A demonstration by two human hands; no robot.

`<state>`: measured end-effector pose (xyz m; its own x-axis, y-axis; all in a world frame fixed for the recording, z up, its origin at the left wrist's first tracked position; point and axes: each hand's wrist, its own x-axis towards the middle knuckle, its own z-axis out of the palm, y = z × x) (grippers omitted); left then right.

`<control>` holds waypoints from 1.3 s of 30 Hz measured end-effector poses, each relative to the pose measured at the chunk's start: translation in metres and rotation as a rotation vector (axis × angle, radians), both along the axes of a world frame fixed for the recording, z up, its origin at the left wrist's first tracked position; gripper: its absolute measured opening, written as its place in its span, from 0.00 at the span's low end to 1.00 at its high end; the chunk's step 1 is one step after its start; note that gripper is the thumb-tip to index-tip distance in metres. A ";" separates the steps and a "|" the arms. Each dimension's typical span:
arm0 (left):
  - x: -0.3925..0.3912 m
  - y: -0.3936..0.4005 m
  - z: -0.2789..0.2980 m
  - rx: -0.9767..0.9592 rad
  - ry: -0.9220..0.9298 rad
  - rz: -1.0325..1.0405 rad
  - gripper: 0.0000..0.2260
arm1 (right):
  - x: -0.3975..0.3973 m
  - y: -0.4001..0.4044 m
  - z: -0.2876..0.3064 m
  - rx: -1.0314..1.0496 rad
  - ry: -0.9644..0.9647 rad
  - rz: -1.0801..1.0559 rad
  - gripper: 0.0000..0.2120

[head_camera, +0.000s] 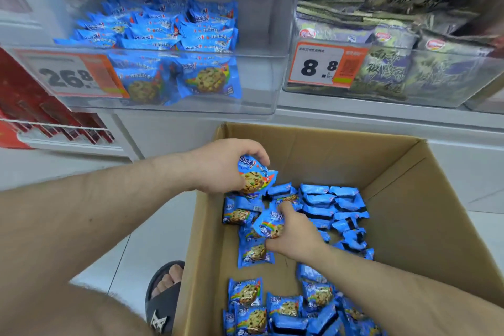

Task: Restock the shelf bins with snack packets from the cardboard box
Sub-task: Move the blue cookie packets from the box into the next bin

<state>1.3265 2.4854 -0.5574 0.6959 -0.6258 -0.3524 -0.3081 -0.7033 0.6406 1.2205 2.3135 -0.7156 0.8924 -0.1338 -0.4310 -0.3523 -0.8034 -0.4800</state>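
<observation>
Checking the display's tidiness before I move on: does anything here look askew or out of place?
Nothing damaged or spilled. The blue cookie packets lie jumbled at mixed angles in the left clear plastic bin, bunched toward its left side, leaving the right part bare.

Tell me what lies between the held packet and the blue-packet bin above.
Head view: nothing blocks it. From the packet in the left hand, only the cardboard box wall and white shelf front lie below the clear bin.

Bright even light, blurred upper shelves, wide-angle bending.
</observation>
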 end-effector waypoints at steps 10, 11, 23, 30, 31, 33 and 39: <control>0.007 0.044 0.076 -0.160 -0.258 0.032 0.23 | 0.001 -0.002 0.166 0.226 -0.607 -0.182 0.28; 0.006 0.052 0.082 -0.190 -0.276 0.041 0.23 | 0.002 0.001 0.179 0.232 -0.649 -0.164 0.27; 0.033 0.093 0.093 -0.921 -0.461 0.774 0.17 | 0.079 0.053 0.331 -0.204 -0.961 0.216 0.15; 0.039 0.092 0.095 -1.135 -0.287 1.020 0.20 | 0.140 0.085 0.340 -0.345 -0.407 0.252 0.13; 0.038 0.092 0.095 -1.132 -0.291 1.020 0.20 | 0.147 0.088 0.337 -0.345 -0.330 0.263 0.10; 0.039 0.091 0.094 -1.127 -0.288 1.027 0.19 | 0.159 0.094 0.329 -0.350 -0.217 0.259 0.08; 0.042 0.091 0.093 -1.110 -0.298 1.009 0.19 | 0.176 0.099 0.307 -0.140 -0.058 0.159 0.04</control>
<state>1.3682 2.5760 -0.4639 0.9382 0.2922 0.1854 -0.2190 0.0864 0.9719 1.3961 2.4129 -0.4085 0.9299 -0.0443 -0.3650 -0.1908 -0.9068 -0.3759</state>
